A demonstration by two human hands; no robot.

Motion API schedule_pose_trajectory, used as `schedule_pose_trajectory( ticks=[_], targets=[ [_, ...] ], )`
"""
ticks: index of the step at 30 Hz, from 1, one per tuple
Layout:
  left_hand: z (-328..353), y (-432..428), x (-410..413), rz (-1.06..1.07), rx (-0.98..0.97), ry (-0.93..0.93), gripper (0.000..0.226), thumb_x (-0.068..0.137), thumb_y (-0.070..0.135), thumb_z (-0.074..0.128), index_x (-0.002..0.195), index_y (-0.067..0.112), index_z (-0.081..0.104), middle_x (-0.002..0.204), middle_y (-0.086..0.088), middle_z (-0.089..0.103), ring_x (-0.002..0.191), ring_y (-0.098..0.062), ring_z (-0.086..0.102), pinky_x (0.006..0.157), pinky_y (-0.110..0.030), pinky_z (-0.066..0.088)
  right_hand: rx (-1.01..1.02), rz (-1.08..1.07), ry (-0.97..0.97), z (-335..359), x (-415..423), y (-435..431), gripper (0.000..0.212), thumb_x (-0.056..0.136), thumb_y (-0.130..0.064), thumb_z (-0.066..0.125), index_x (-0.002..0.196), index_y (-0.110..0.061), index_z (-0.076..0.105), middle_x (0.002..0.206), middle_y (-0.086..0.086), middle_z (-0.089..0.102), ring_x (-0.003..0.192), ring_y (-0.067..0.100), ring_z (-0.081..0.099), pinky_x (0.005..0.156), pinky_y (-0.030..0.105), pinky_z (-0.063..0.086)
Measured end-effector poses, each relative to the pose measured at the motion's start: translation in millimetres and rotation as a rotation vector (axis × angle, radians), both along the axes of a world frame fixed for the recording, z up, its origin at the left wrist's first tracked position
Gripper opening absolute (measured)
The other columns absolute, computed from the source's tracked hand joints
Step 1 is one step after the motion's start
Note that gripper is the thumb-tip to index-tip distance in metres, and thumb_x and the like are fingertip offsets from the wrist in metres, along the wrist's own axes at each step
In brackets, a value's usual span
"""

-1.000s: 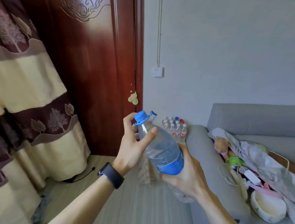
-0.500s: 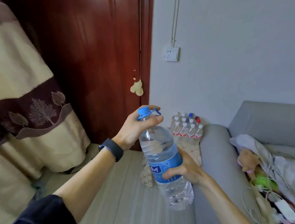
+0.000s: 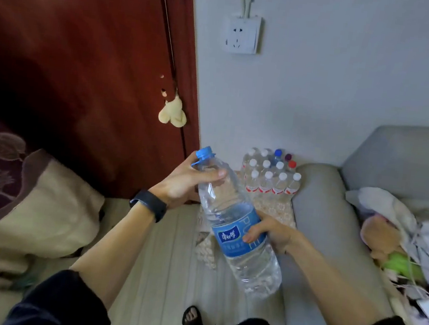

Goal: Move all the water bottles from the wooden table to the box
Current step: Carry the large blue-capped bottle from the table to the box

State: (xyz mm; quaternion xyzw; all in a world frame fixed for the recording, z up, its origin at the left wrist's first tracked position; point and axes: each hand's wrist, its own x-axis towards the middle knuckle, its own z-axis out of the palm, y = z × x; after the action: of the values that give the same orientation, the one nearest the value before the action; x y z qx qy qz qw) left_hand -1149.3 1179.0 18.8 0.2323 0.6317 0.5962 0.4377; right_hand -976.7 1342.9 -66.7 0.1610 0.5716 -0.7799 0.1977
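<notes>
Bottle (image 3: 235,226), large, clear and blue-labelled, is held tilted in mid-air above the floor, cap toward the door (image 3: 85,67), base toward the sofa (image 3: 334,229). The sofa arm lies just beside its base. A pack of small bottles (image 3: 271,174) is seen against the wall, between door and sofa. The left hand (image 3: 187,183) is wrapped around the shoulder just below the blue cap (image 3: 205,152). The right hand (image 3: 269,232) is closed around the label. A dark band (image 3: 149,204) is worn on the left wrist.
</notes>
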Motion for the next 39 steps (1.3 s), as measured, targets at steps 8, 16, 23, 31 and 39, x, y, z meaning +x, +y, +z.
schedule_pose_trajectory(
  ticks=[8, 16, 23, 31, 39],
  targets=[
    [-43, 120, -54, 0.072, -0.111, 0.115, 0.059, 0.058, 0.028, 0.089, 0.109, 0.023, 0.061, 0.105, -0.003, 0.070, 0.088, -0.015, 0.071, 0.074, -0.032, 0.057, -0.091, -0.003, -0.070, -45, -67, 107, 0.064, 0.062, -0.004, 0.081, 0.122, -0.015, 0.061, 0.113, 0.007, 0.075, 0.106, 0.026, 0.070, 0.087, 0.037, 0.058],
    [-99, 202, -104, 0.462, -0.359, 0.217, 0.055, 0.057, 0.039, 0.090, 0.101, 0.025, 0.059, 0.099, -0.002, 0.073, 0.096, -0.021, 0.071, 0.093, -0.045, 0.057, 0.275, -0.104, 0.014, -78, -140, 174, 0.069, 0.068, -0.028, 0.093, 0.123, -0.040, 0.053, 0.113, -0.024, 0.068, 0.104, -0.004, 0.066, 0.083, 0.016, 0.053],
    [-148, 244, -126, 0.638, -0.595, 0.403, 0.048, 0.068, 0.043, 0.080, 0.100, 0.039, 0.045, 0.099, 0.005, 0.057, 0.083, -0.004, 0.057, 0.076, -0.034, 0.051, 0.826, 0.072, 0.025, -135, -161, 210, 0.079, 0.083, -0.062, 0.067, 0.150, -0.036, 0.034, 0.151, -0.014, 0.046, 0.132, 0.005, 0.048, 0.108, 0.032, 0.041],
    [-253, 293, -169, 0.736, -0.609, 0.428, 0.056, 0.078, 0.034, 0.081, 0.121, 0.022, 0.048, 0.118, 0.002, 0.048, 0.091, 0.014, 0.047, 0.078, -0.029, 0.039, 1.456, 0.038, -0.083, -236, -173, 262, 0.079, 0.091, -0.071, 0.038, 0.154, -0.024, 0.033, 0.163, 0.012, 0.027, 0.151, 0.035, 0.020, 0.119, 0.055, 0.023],
    [-330, 342, -180, 0.854, -0.502, 0.440, 0.057, 0.079, 0.035, 0.083, 0.123, 0.026, 0.048, 0.117, 0.009, 0.042, 0.096, 0.029, 0.039, 0.064, -0.004, 0.030, 1.567, 0.124, -0.225, -299, -186, 275, 0.079, 0.089, -0.083, 0.015, 0.157, -0.046, 0.000, 0.167, 0.004, -0.021, 0.152, 0.028, -0.021, 0.118, 0.063, -0.010]
  ],
)
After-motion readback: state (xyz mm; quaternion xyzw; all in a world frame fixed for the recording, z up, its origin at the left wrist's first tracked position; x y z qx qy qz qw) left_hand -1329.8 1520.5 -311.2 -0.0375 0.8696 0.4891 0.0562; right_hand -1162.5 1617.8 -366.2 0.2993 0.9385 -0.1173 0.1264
